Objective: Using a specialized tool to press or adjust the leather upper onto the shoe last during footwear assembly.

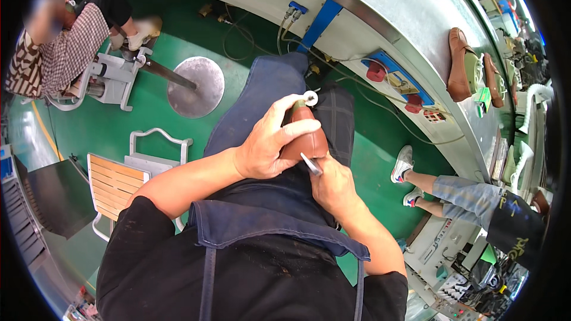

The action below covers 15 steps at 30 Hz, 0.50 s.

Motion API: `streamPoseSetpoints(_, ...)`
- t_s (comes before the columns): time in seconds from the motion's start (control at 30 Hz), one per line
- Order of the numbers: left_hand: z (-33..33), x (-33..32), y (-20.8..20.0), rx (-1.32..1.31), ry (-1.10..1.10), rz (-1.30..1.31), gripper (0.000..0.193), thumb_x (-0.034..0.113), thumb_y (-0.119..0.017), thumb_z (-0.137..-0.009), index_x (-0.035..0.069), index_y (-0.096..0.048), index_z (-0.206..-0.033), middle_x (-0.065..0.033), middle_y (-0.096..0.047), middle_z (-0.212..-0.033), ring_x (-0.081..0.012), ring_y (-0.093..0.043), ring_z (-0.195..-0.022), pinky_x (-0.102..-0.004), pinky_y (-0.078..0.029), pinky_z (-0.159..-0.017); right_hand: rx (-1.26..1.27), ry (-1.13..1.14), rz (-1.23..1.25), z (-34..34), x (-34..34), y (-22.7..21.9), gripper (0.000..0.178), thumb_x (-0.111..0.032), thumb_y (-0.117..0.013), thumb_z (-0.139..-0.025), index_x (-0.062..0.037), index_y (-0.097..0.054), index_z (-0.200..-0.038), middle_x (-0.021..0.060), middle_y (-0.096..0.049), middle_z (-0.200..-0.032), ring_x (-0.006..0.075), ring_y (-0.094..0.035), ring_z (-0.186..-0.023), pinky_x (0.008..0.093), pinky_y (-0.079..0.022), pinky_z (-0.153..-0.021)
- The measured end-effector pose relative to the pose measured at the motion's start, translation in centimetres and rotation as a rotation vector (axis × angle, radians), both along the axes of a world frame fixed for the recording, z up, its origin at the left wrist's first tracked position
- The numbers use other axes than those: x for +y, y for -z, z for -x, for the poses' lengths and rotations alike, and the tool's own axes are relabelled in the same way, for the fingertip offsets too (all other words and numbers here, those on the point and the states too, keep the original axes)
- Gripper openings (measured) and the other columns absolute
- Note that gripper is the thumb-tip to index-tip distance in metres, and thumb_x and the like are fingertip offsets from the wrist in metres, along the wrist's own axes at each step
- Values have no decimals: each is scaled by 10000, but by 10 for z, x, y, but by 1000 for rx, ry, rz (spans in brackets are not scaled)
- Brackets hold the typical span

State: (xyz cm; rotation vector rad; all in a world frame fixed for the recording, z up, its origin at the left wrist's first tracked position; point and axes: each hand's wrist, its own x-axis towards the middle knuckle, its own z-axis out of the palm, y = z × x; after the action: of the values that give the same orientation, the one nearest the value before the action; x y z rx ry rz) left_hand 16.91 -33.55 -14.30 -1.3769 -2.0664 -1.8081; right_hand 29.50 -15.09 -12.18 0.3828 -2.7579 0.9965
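A brown leather shoe is held over my lap, with a bit of green, probably its last, showing at the far end. My left hand is closed round the shoe from the left, thumb across its top. A white ring-shaped piece sits by the fingertips at that end. In my right hand, closed at the near end of the shoe, is a short metal tool with a flat grey end against the leather. Its handle is hidden in the fist, so its exact kind does not show.
On the metal bench ahead right lie brown shoes on green lasts. A slatted chair stands left, and a round metal base lies beyond it. One co-worker sits far left; another's legs are at right.
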Motion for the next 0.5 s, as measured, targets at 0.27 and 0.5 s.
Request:
streamPoseSetpoints(0.27, 21, 0, 30, -102, -16, 59, 661, 279, -785, -893, 102, -513, -1468, -284, -376, -1526, -463, -498, -1325, -503, -406, -1124, -11, 2, -70, 32, 8, 16, 251, 7, -677, -893, -1, -513, -1084, 173, -631, -838, 378, -694, -773, 459, -570, -626)
streamPoseSetpoints(0.5, 39, -2, 32, -188, -54, 49, 607, 313, -705, -959, 71, -507, -1479, -255, -439, -1505, -429, -478, -1373, -476, -370, -1159, -157, 44, -70, 58, 1, 2, 177, -91, -618, -992, 1, -515, -1102, 208, -681, -929, 428, -699, -820, 520, -564, -679)
